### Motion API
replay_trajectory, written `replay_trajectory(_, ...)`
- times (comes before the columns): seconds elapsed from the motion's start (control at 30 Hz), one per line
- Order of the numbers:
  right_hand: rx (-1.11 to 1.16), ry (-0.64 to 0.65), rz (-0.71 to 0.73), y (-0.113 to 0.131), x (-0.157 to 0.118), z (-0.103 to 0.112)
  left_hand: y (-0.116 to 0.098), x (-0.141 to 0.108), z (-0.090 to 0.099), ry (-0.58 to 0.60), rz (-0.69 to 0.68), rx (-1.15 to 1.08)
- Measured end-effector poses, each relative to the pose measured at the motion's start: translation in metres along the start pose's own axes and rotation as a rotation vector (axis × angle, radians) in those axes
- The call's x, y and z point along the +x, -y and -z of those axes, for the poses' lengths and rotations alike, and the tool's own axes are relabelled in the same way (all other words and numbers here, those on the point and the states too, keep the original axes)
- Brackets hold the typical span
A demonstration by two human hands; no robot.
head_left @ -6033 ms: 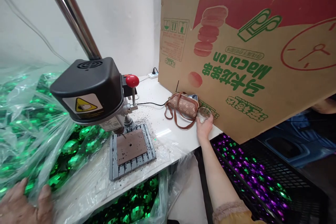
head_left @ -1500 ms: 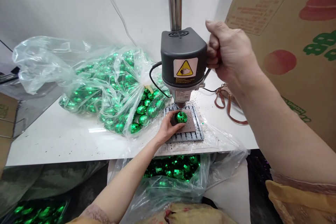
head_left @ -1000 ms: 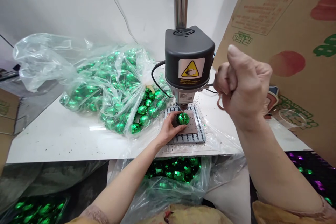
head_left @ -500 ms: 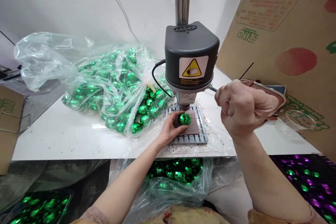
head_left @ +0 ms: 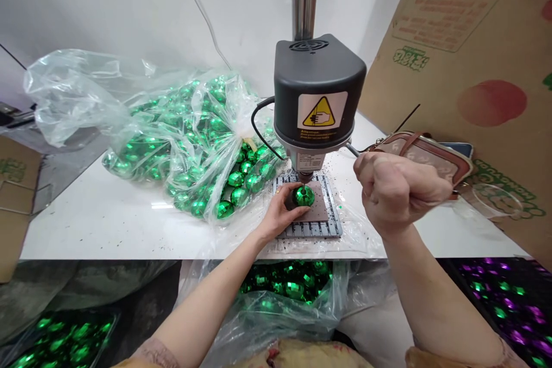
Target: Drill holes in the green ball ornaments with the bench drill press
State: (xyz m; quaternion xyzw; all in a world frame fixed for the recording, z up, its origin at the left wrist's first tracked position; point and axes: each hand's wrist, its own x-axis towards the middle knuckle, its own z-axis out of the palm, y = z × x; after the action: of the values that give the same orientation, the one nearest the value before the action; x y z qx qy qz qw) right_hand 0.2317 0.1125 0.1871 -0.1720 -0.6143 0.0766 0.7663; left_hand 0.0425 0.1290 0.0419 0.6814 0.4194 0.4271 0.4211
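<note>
A shiny green faceted ball (head_left: 304, 198) sits on a brownish pad (head_left: 318, 207) over the slotted metal base (head_left: 334, 224) of a small drill press (head_left: 319, 89). My left hand (head_left: 280, 211) grips the ball from the left between thumb and fingers. The bit under the chuck (head_left: 306, 176) meets the top of the ball; how deep it goes I cannot tell. My right hand (head_left: 394, 190) is wrapped in a fist round the end of the press's metal lever (head_left: 352, 149), right of the motor housing.
A clear plastic bag (head_left: 185, 144) of green balls lies left of the press. Another bag (head_left: 297, 290) of them hangs below the table edge. A pouch (head_left: 435, 155) and a large cardboard box (head_left: 466, 69) stand right. Dark shavings dot the white table (head_left: 116, 230).
My right fist has lowered very slightly on the lever, showing more of the pouch behind it. My left hand and the ball keep their place. The view has shifted a little.
</note>
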Motion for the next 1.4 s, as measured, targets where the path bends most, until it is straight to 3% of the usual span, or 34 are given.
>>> replay_trajectory(0.6,0.001,0.101,0.158,-0.010,-0.018,0.007,0.001,-0.001,-0.001,-0.006,-0.016,0.000)
replay_trajectory(0.7,-0.007,0.010,0.039,0.000,-0.004,-0.001,0.001,-0.002,-0.001,-0.010,-0.008,0.009)
replay_trajectory(0.8,-0.037,-0.100,-0.219,0.012,0.028,-0.012,0.000,-0.001,-0.002,-0.008,0.010,-0.004)
replay_trajectory(0.9,-0.008,-0.080,-0.417,0.015,0.063,-0.020,-0.005,0.000,-0.004,-0.021,0.035,-0.076)
replay_trajectory(1.0,0.043,-0.058,-0.501,0.012,0.080,-0.023,-0.015,-0.008,-0.005,-0.142,0.029,-0.059)
replay_trajectory(1.1,0.049,-0.059,-0.505,0.009,0.081,-0.023,-0.028,-0.039,0.000,-0.206,-0.052,0.135)
replay_trajectory(1.17,0.020,-0.054,-0.476,0.009,0.078,-0.023,-0.036,-0.071,0.005,-0.051,-0.148,0.324)
replay_trajectory(1.3,-0.022,-0.050,-0.429,0.010,0.075,-0.023,-0.044,-0.134,0.019,0.429,-0.334,0.821)
replay_trajectory(1.37,-0.014,-0.063,-0.416,0.010,0.075,-0.024,-0.044,-0.147,0.029,0.534,-0.424,0.964)
replay_trajectory(1.4,-0.012,-0.070,-0.410,0.010,0.075,-0.025,-0.044,-0.146,0.036,0.516,-0.472,0.971)
